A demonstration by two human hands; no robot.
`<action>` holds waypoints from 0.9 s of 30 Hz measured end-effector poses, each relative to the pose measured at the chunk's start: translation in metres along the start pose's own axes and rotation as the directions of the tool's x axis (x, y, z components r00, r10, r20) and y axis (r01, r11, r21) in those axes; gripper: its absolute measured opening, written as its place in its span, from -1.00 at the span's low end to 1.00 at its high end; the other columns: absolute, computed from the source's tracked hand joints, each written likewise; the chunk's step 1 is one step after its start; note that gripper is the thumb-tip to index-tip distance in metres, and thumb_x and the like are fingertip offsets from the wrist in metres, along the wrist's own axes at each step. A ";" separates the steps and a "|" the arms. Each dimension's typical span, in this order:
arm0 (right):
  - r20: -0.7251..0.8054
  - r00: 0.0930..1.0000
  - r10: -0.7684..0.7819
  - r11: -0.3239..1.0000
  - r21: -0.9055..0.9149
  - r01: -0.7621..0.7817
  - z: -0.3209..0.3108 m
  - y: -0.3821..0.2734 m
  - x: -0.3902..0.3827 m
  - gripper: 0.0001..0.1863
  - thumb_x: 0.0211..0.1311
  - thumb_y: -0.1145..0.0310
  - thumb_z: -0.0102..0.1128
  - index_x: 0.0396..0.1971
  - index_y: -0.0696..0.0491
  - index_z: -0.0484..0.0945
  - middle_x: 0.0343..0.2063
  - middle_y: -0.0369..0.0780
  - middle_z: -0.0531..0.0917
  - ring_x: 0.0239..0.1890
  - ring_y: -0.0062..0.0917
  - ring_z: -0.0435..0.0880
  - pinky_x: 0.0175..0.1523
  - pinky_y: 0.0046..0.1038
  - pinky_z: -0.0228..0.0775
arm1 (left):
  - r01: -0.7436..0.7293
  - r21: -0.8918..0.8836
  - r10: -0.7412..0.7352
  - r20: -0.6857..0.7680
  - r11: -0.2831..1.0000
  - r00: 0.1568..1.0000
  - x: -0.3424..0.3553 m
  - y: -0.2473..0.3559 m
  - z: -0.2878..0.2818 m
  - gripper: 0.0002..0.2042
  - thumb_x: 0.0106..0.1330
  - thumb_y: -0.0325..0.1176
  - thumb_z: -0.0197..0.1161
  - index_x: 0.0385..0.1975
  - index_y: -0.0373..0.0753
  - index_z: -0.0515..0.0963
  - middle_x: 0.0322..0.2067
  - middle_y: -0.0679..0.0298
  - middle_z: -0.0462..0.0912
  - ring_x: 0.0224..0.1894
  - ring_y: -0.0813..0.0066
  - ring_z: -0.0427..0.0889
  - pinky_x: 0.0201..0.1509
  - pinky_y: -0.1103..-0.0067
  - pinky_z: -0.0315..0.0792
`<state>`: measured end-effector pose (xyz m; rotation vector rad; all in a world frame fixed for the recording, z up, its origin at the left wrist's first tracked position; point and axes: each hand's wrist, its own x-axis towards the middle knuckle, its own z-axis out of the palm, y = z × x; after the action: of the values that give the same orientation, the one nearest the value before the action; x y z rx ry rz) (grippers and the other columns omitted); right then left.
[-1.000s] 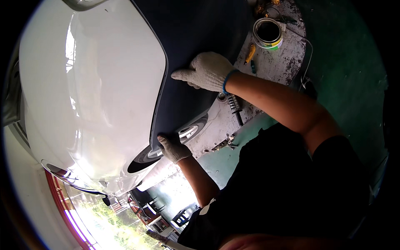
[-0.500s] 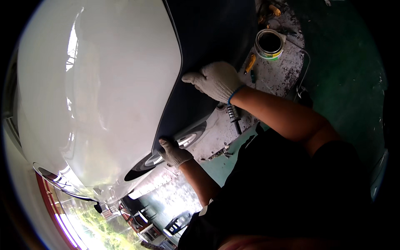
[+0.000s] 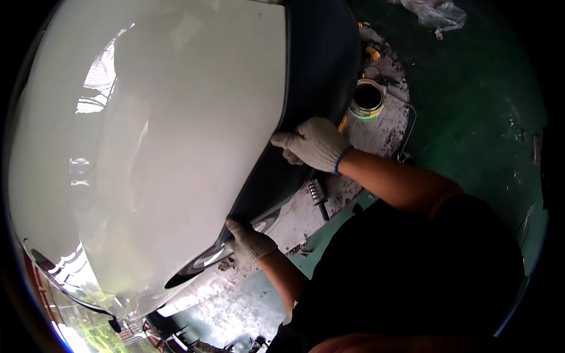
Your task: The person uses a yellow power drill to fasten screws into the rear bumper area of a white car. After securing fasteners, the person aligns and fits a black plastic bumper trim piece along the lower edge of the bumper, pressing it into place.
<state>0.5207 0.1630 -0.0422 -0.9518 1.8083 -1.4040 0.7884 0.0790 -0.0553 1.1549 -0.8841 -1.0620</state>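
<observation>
A black bumper (image 3: 321,65) runs along the lower edge of a white car body (image 3: 194,117), with a narrow seam between them. My right hand (image 3: 318,144), in a pale knitted glove with a blue cuff, lies on the bumper. Its thumb presses at the seam near the bend and its fingers are curled against the black surface. Nearer the wheel (image 3: 268,221), my left hand (image 3: 250,241), gloved too, grips the bumper's narrow end. The left thumb is up on the edge; its other fingers are mostly hidden.
Right of the bumper, an open round can (image 3: 368,99) stands on a worn, paint-flecked platform (image 3: 382,132). A yellow-handled tool (image 3: 372,54) and a coil spring part (image 3: 318,197) lie nearby. Clear plastic sheeting (image 3: 435,15) rests on the green floor (image 3: 471,106).
My view has shifted, so car, can and platform sit differently in the picture. Both hands stay on the bumper at nearly the same places along the seam.
</observation>
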 end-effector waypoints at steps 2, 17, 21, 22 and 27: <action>-0.017 0.994 0.112 0.953 0.286 -0.102 -0.004 -0.041 -0.008 -0.52 0.52 0.10 0.33 -0.52 0.19 0.69 -0.65 -0.25 0.65 -0.62 -0.62 0.55 -0.44 -0.48 0.45 | -0.060 -0.068 0.066 0.086 0.996 0.994 0.011 -0.011 -0.010 -0.07 0.41 -0.10 0.50 0.44 -0.58 0.00 0.34 -0.24 0.43 0.33 0.00 0.55 0.51 0.16 0.39; 0.053 0.961 -0.272 0.791 0.580 0.192 -0.080 -0.110 -0.036 -0.59 0.57 0.21 0.27 -0.37 0.27 0.73 -0.53 -0.20 0.73 -0.52 -0.56 0.70 -0.37 -0.52 0.60 | -0.011 0.075 0.017 -0.089 0.997 0.996 -0.004 0.019 0.018 -0.16 0.22 -0.14 0.66 0.29 -0.55 0.31 0.19 -0.13 0.61 0.09 0.10 0.70 0.23 0.26 0.66; 0.016 0.735 -0.677 0.641 0.503 0.580 -0.136 -0.122 -0.021 -0.57 0.55 0.28 0.18 -0.58 0.15 0.63 -0.70 -0.26 0.60 -0.67 -0.70 0.56 -0.57 -0.62 0.33 | -0.010 -0.014 0.008 -0.091 1.000 0.996 0.022 -0.005 -0.011 -0.24 0.27 -0.13 0.63 0.32 -0.38 0.37 0.17 -0.03 0.65 0.09 0.13 0.71 0.19 0.28 0.67; -0.123 0.781 -0.613 0.641 0.499 0.582 -0.133 -0.116 -0.006 -0.54 0.56 0.23 0.17 -0.60 0.12 0.60 -0.71 -0.28 0.58 -0.70 -0.70 0.51 -0.60 -0.60 0.27 | 0.020 -0.026 -0.021 -0.048 0.999 0.999 0.020 -0.015 -0.001 -0.23 0.27 -0.10 0.63 0.32 -0.37 0.36 0.17 -0.03 0.64 0.12 0.14 0.70 0.18 0.25 0.66; -0.135 0.847 -0.514 0.573 0.681 0.456 -0.143 -0.127 0.027 -0.48 0.61 0.12 0.11 -0.62 0.08 0.54 -0.76 -0.33 0.49 -0.75 -0.70 0.40 -0.63 -0.56 0.17 | 0.031 0.072 -0.027 -0.057 0.997 0.998 0.022 -0.015 -0.008 -0.23 0.26 0.05 0.61 0.28 -0.29 0.37 0.19 0.09 0.63 0.16 0.18 0.64 0.18 0.30 0.59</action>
<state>0.4067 0.1914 0.1104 -1.0872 0.7947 -2.1361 0.7989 0.0588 -0.0713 1.2556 -0.8707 -1.0234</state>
